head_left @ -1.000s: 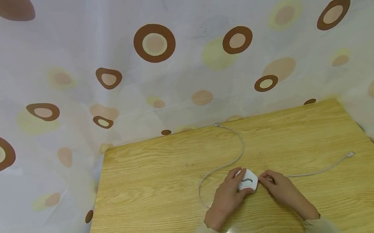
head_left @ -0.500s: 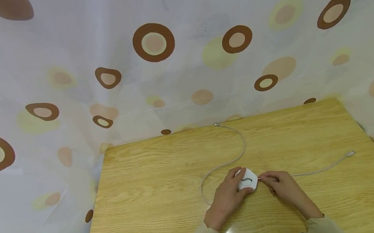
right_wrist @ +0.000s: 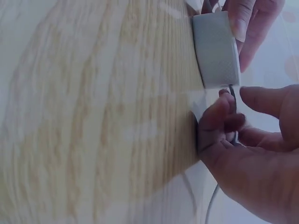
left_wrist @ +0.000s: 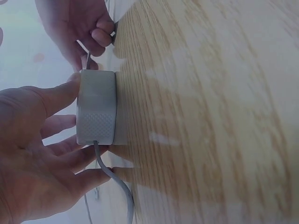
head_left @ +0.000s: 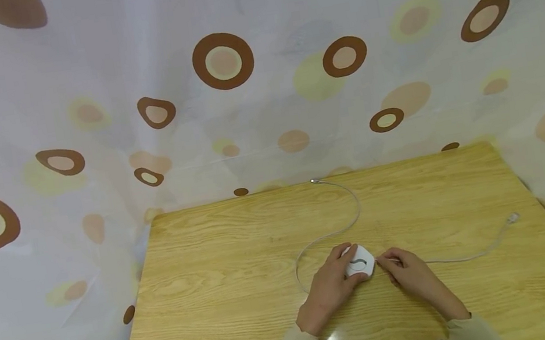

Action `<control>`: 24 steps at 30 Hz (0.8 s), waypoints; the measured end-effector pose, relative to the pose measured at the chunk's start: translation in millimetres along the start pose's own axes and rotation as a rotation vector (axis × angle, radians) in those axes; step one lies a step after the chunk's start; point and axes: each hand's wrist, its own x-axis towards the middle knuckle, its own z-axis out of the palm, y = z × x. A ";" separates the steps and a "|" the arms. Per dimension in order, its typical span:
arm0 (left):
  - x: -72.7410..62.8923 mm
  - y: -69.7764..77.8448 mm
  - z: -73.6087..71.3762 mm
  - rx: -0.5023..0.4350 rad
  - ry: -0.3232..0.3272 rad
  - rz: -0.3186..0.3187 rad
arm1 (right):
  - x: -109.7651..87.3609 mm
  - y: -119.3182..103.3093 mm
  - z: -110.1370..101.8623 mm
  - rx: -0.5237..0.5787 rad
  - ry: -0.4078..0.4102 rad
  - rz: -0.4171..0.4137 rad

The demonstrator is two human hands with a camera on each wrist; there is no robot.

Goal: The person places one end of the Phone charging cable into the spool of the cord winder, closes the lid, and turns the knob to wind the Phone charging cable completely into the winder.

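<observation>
A flat white many-sided case (head_left: 362, 268) with a curved slot in its top lies on the table, and a thin pale cable (head_left: 313, 241) comes out of two sides of it. My left hand (head_left: 329, 291) grips the case from the left, thumb at the near edge and fingers at the far edge. Close by the case's right side, my right hand (head_left: 416, 279) pinches the cable with curled fingers. In the left wrist view the case (left_wrist: 96, 109) shows a textured side with a cable exit. The right wrist view has the cable (right_wrist: 234, 100) running between the right fingers.
One cable end bears a plug (head_left: 314, 181) near the back edge of the wooden table (head_left: 222, 259). A second plug (head_left: 513, 217) lies at the right. Spotted sheeting (head_left: 263, 107) rises behind the table and at both sides.
My right hand drew slightly away to the right, then came back towards the case. The left cable loop shifted right, and the right-hand plug moved a little up and right. My left hand barely moved.
</observation>
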 end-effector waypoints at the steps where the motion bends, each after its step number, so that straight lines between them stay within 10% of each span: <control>1: 0.0 -0.1 -0.3 0.001 -0.001 0.001 | 0.2 0.1 0.4 -0.008 0.003 -0.006; 24: 0.5 0.9 -2.1 0.005 -0.010 -0.010 | 2.8 0.7 7.0 0.054 0.036 0.017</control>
